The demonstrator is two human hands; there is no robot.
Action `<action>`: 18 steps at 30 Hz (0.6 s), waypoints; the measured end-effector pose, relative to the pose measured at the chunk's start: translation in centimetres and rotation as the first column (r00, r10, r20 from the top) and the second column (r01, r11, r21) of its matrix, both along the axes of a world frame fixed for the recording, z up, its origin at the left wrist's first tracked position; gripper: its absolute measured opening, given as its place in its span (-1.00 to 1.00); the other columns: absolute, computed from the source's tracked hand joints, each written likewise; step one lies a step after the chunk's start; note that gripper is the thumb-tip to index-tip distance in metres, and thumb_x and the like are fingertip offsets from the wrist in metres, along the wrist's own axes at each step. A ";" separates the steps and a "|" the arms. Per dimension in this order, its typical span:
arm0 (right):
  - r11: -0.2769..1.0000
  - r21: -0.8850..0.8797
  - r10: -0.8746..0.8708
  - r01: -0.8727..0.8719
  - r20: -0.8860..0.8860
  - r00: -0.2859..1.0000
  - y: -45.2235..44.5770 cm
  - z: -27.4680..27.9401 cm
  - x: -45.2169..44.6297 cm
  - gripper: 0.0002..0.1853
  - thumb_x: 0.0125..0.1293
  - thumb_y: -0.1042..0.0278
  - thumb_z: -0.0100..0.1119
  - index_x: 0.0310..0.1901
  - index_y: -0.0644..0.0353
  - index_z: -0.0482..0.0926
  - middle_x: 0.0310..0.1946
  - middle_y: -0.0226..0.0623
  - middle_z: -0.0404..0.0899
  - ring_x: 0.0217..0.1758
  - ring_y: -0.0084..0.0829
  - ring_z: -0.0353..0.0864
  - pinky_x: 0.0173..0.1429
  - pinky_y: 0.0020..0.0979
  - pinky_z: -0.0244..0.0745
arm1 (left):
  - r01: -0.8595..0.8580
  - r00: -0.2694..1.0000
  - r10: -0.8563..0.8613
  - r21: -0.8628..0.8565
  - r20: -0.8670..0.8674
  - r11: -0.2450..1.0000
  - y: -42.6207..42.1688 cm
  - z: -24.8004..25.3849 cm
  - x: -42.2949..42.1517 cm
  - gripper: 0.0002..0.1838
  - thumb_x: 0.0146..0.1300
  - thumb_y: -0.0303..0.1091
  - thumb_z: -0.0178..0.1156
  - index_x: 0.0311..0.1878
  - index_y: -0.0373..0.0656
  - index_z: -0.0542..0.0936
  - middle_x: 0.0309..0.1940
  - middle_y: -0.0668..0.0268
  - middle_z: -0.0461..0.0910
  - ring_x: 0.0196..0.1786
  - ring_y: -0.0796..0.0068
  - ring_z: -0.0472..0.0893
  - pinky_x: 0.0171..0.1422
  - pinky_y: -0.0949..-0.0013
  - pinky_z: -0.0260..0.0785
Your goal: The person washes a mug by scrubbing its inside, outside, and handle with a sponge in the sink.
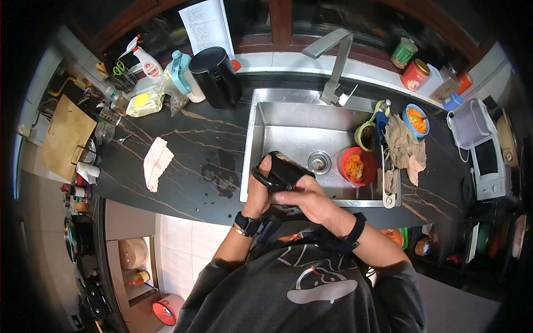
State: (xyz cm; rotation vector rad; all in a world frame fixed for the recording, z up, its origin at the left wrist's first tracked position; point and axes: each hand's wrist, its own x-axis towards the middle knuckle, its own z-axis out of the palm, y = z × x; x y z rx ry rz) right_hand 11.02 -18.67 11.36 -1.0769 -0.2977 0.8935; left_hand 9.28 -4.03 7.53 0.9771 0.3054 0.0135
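Note:
A glossy black mug (284, 171) is tilted over the near left edge of the steel sink (271, 139). My left hand (257, 191) is closed around its handle side, with the thumb over the rim. Against the mug's right end and underside, my right hand (312, 201) has its fingers wrapped, partly hidden by the mug. To the right in the sink, a red bowl (367, 173) holds orange food scraps. A green cup (365, 136) sits behind that bowl. Between the mug and the bowl lies the drain (318, 162).
Over the sink stands a square faucet (333, 66). Crumpled brown cloths (404, 139) and a blue bowl (416, 120) of orange food are at its right. A pink cloth (157, 164) lies on the left counter; a black canister (215, 77) stands behind.

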 end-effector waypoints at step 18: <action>0.477 -0.684 0.798 0.551 0.600 0.053 -0.1 -0.5 -1.1 -0.53 0.26 0.37 -0.10 0.24 0.08 0.39 0.18 -0.28 0.46 0.28 -0.39 0.37 0.37 -0.34 0.15 | 0.030 0.986 0.032 0.363 -0.164 0.931 0.7 -1.4 1.0 -0.39 0.18 0.24 0.19 -0.48 -0.25 0.58 -0.61 0.43 0.48 -0.58 0.68 0.41 -0.55 0.56 0.18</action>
